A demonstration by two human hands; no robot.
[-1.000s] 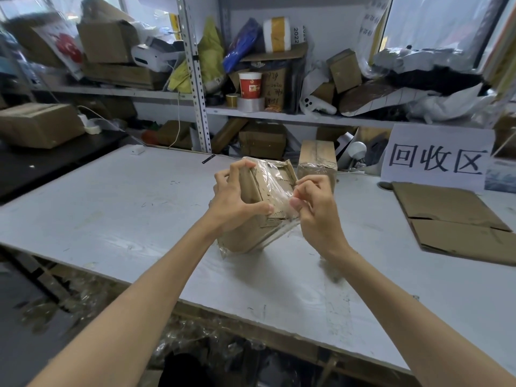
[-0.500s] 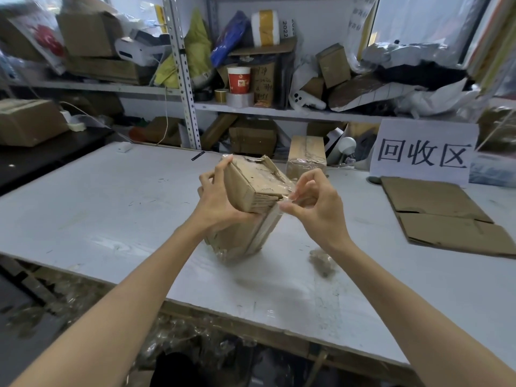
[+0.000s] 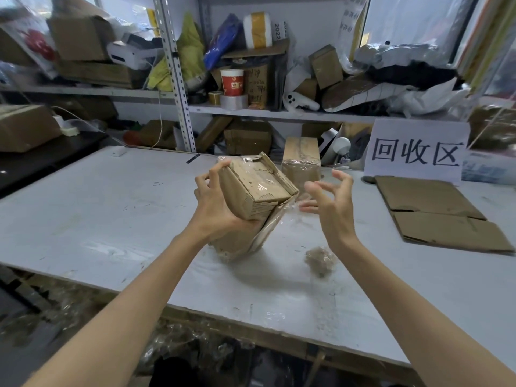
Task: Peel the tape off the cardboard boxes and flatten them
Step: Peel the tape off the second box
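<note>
Small cardboard box [image 3: 251, 196] near table centre, tilted, lower corner looks to rest on the white table [image 3: 111, 219]. Clear tape [image 3: 275, 222] clings to the box's right side and top, wrinkled and partly loose. Top flaps are ragged. The left hand [image 3: 215, 202] grips the box from its left side, with fingers curled over the top edge and the thumb under the near face. The right hand [image 3: 332, 202] is just beside the box on the right, not touching it. Its fingers are spread and loosely bent, holding nothing. A crumpled tape wad [image 3: 319, 259] lies on the table below the right wrist. A second taped box [image 3: 301, 160] stands behind, at the table's far edge. Flattened cardboard [image 3: 435, 213] lies at right, in front of a white sign [image 3: 416, 150] with black characters. Behind stands a cluttered metal shelf [image 3: 178, 79] with a red paper cup [image 3: 232, 82].
</note>
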